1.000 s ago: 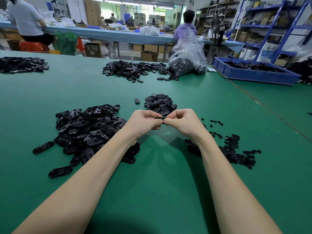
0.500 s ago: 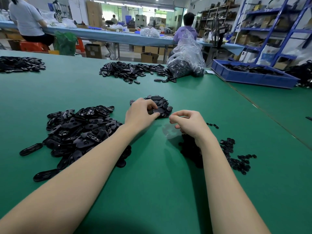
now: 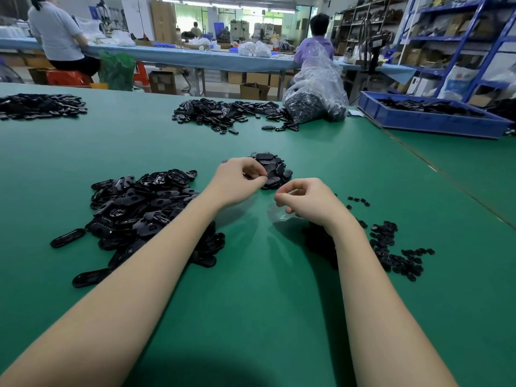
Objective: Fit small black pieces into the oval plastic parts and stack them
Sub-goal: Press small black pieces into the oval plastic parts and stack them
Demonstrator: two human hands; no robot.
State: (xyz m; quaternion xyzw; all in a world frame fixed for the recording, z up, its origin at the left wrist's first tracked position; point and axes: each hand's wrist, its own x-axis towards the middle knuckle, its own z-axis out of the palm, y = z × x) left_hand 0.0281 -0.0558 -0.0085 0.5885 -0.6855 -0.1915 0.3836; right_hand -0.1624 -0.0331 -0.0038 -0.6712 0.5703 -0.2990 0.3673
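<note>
Fingers, left hand point(image 3: 237, 182): curled, tips pinched at the near edge of the small stack of oval parts point(image 3: 272, 170); whether on a part, cannot tell.
Fingers, right hand point(image 3: 308, 201): loosely curled, thumb near forefinger, holding nothing visible, hovering just beside the stack.
Unfitted oval plastic parts point(image 3: 139, 210): large loose heap, left of the left forearm.
Small black pieces point(image 3: 391, 247): scattered right of the right wrist.
Green table point(image 3: 251, 303): under everything.
Far side: another heap point(image 3: 223, 114), clear bag point(image 3: 315, 90), blue bin point(image 3: 430, 118).
</note>
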